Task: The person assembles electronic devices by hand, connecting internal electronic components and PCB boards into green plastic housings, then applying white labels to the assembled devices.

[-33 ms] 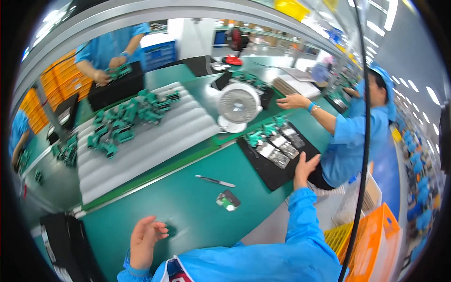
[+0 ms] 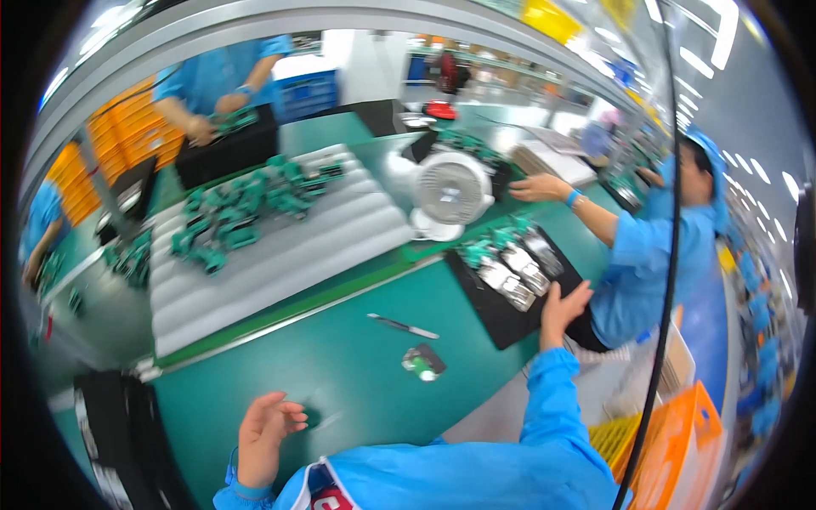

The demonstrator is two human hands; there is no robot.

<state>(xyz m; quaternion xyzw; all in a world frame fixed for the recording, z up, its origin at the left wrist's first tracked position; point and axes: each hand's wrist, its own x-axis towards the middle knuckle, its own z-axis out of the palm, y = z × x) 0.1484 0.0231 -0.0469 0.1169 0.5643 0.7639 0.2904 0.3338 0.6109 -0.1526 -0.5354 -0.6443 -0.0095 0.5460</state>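
Note:
My right hand (image 2: 563,314) is at the right edge of a black board (image 2: 484,310), with its fingers spread. It seems to touch that edge without wrapping round it. Lying in rows on the board are several silver metal parts (image 2: 507,283) with green ends. My left hand (image 2: 268,433) hovers over the near left of the green table (image 2: 280,357), holding nothing, its fingers loosely bent and apart. Between my hands lie a dark pen (image 2: 403,325) and a small dark and green piece (image 2: 422,362).
A white fan (image 2: 450,191) stands beyond the board. Green parts (image 2: 246,204) are heaped on a grey ridged pad (image 2: 289,263). At right a co-worker (image 2: 654,238) reaches over the table; another person's hands (image 2: 212,119) work at far left. A black cable (image 2: 671,221) hangs at right, above an orange crate (image 2: 680,442).
The whole scene has shifted slightly to the right in the picture. My hands keep nearly the same poses, the right one still at the board's edge.

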